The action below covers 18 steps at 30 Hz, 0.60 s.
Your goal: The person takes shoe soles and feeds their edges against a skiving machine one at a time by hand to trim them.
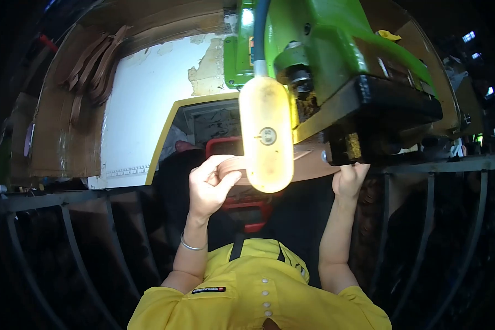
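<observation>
A brown strip, apparently leather, stretches between my two hands below the green machine. My left hand is closed on its left end, thumb and fingers pinching the curled edge. My right hand grips the strip toward its right end, just under the machine's black lower part, which hides some of the fingertips. A glowing oval lamp hangs in front of the strip and covers its middle.
Brown strips lie in a cardboard box at the left. The white worktop has a yellow-edged cutout. Below are a red metal frame and grey metal bars. Another cardboard wall stands at right.
</observation>
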Each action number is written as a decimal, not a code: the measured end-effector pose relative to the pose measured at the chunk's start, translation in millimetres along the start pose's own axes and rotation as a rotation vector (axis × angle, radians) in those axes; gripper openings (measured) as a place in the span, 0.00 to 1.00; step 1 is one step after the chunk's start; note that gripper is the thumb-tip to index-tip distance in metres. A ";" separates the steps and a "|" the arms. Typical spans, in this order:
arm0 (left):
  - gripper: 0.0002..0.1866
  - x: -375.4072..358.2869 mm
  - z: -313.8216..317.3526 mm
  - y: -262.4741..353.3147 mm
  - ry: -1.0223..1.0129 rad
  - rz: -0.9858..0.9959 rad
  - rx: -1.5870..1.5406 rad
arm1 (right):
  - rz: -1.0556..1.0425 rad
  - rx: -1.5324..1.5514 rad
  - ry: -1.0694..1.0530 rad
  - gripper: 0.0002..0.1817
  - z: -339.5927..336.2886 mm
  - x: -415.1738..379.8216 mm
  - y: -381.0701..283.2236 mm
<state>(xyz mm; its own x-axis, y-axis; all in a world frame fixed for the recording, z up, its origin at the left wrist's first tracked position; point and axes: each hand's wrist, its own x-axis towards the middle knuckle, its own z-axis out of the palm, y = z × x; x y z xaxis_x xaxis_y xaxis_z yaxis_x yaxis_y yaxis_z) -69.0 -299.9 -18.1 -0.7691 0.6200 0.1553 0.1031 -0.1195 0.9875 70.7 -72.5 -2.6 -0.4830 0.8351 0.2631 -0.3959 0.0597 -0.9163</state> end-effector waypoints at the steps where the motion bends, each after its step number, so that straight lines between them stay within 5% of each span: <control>1: 0.14 -2.7 -1.6 -1.4 0.034 0.010 0.026 | -0.001 -0.074 -0.054 0.16 -7.9 -3.6 2.1; 4: 0.14 -4.2 16.5 9.2 0.055 0.162 0.227 | -0.100 -0.180 -0.042 0.13 -39.0 -3.8 4.9; 11: 0.10 15.3 80.8 -30.4 0.118 0.265 0.020 | -0.136 -0.192 0.085 0.11 -54.2 24.5 -33.0; 18: 0.17 4.1 8.7 -4.1 -0.021 -0.004 -0.218 | 0.019 -0.078 -0.107 0.17 -22.5 0.9 6.4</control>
<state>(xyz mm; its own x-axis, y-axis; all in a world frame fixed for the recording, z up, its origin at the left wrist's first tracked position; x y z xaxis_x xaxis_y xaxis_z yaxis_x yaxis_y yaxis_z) -67.1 -290.1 -21.2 -0.7557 0.6366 0.1540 -0.0405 -0.2802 0.9591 85.3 -59.0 -15.0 -0.5721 0.7736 0.2725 -0.3260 0.0904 -0.9411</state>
